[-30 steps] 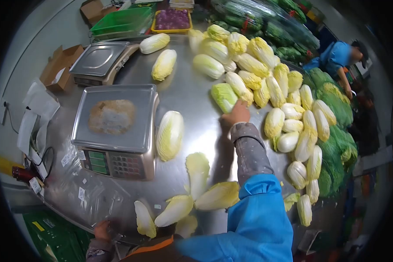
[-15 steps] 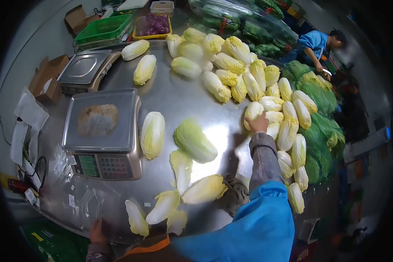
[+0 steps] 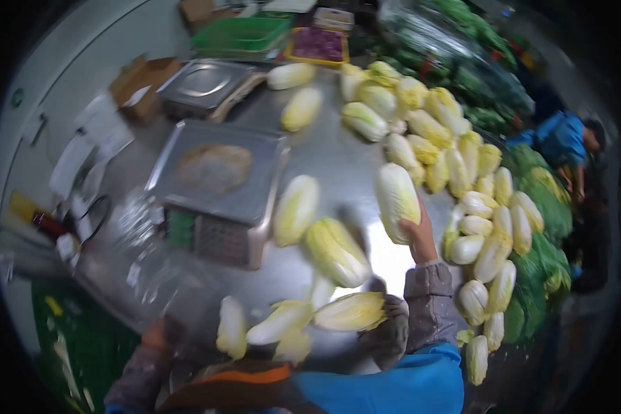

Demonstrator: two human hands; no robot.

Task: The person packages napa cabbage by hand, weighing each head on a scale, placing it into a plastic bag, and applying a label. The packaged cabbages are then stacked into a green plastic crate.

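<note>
A napa cabbage (image 3: pixel 397 201) stands out above the steel table (image 3: pixel 334 162), with my right hand (image 3: pixel 421 234) wrapped round its lower right side. To its left, a larger green-yellow cabbage (image 3: pixel 337 252) lies near another pale cabbage (image 3: pixel 297 210). My left hand (image 3: pixel 160 334) is at the table's near left edge, dim and blurred, its fingers hard to make out. Between my arms lie loose leaves (image 3: pixel 279 322) and a yellowish cabbage piece (image 3: pixel 350 312). A dark grey cloth or glove (image 3: pixel 391 331) is beside my right sleeve.
Scales (image 3: pixel 217 172) (image 3: pixel 203 86) stand on the left. Many cabbages (image 3: pixel 455 155) are heaped at the back and right, beside green net sacks (image 3: pixel 541 276). A green crate (image 3: pixel 241 34) and a yellow crate (image 3: pixel 317 47) are behind. Another person (image 3: pixel 562 138) bends at far right.
My right hand has lifted a cabbage from the right-hand heap and brought it nearer over the table. The view has turned, shifting most things rightward. The larger green-yellow cabbage lies differently.
</note>
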